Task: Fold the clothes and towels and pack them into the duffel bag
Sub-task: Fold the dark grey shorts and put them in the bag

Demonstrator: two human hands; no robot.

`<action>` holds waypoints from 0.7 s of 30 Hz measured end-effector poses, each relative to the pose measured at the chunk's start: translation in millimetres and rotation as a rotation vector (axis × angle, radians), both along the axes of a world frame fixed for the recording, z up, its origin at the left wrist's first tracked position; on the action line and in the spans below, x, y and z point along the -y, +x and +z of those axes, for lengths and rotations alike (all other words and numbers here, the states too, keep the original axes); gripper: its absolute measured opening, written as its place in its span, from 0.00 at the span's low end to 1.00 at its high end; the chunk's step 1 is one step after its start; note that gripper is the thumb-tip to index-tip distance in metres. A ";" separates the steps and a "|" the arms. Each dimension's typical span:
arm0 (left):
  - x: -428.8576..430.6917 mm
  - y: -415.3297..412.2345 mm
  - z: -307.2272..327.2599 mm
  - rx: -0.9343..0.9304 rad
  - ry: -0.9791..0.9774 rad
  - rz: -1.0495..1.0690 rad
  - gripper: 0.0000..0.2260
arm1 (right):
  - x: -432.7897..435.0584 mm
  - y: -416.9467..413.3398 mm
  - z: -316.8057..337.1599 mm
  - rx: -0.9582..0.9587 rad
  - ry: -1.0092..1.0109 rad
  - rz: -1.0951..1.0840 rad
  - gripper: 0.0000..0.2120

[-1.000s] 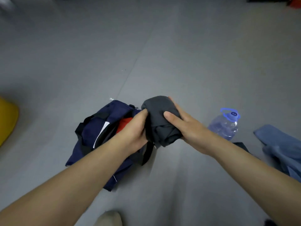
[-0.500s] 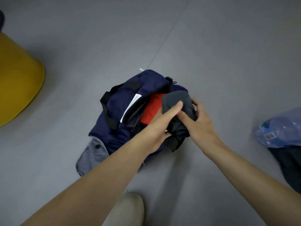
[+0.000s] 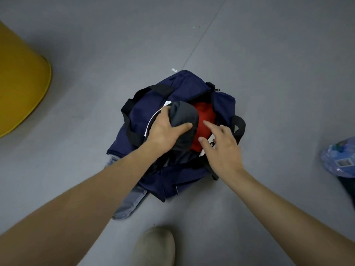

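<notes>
A navy duffel bag [image 3: 151,104] with black handles lies open on the grey floor. Inside it sits a red folded garment [image 3: 206,120]. My left hand [image 3: 166,129] grips a rolled dark grey garment [image 3: 185,114] and presses it into the bag's opening, beside the red one. My right hand [image 3: 222,148] hovers over the bag's right side, fingers spread, holding nothing. A white tag [image 3: 210,144] shows partly under its fingers.
A yellow rounded object [image 3: 21,81] stands at the far left. A plastic water bottle [image 3: 339,158] lies at the right edge, with dark cloth below it. A grey fabric piece [image 3: 128,204] sticks out under the bag. My shoe [image 3: 155,246] is at the bottom.
The grey roll has moved from above the floor into the bag's opening. My right hand has let go of it and opened. The view has tilted down over the bag.
</notes>
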State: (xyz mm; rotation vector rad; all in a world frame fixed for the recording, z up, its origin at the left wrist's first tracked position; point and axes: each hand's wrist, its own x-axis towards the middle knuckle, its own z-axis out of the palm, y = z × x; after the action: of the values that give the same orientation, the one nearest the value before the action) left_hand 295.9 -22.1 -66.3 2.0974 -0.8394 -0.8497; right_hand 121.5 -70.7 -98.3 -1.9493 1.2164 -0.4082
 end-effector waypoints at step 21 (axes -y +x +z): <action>-29.6 -30.8 -61.7 0.305 0.653 -0.455 0.30 | -9.6 -16.3 -23.3 -0.738 -0.119 0.469 0.32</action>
State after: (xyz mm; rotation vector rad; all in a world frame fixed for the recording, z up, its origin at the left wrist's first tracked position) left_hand 265.2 7.5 -128.0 2.6980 -1.3785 -1.1738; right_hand 105.1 -61.1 -121.6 -2.5008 1.1047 0.5398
